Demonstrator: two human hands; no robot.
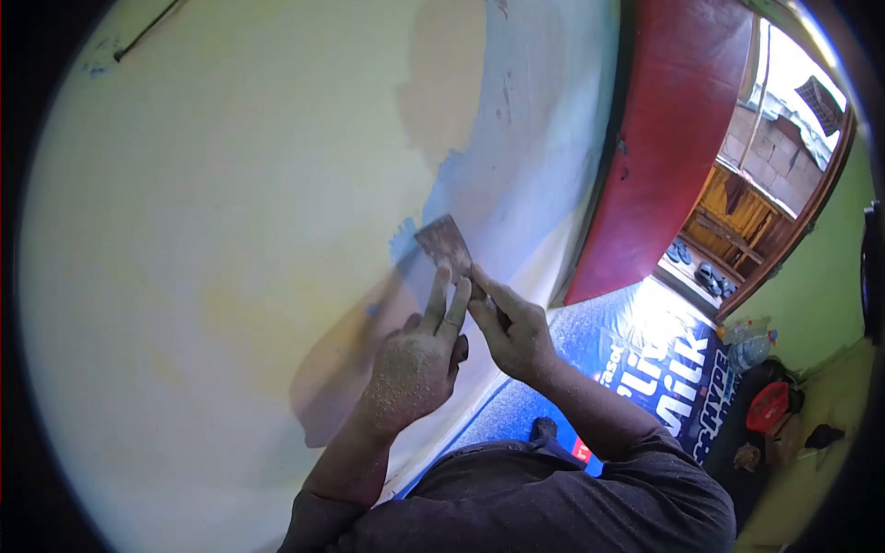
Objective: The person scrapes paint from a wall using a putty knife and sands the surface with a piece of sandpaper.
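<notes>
A putty knife (444,245) with a broad, dusty blade lies against the painted wall (277,184), at the edge of a blue patch (454,184) where the cream coat is off. My right hand (518,338) is closed around its handle, which the fingers mostly hide. From the left, my left hand (410,373) reaches in with two fingers stretched out onto the lower part of the blade. Those fingers press on the tool and do not wrap round it; the others are bent. Pale dust and flakes coat the back of this hand.
A red door panel (668,138) stands to the right, beside a doorway with shoes (710,275) outside. Printed blue sheeting (636,359) covers the floor, with pale dust on it. Plastic bottles (751,350) and a red item (768,407) sit along the right wall.
</notes>
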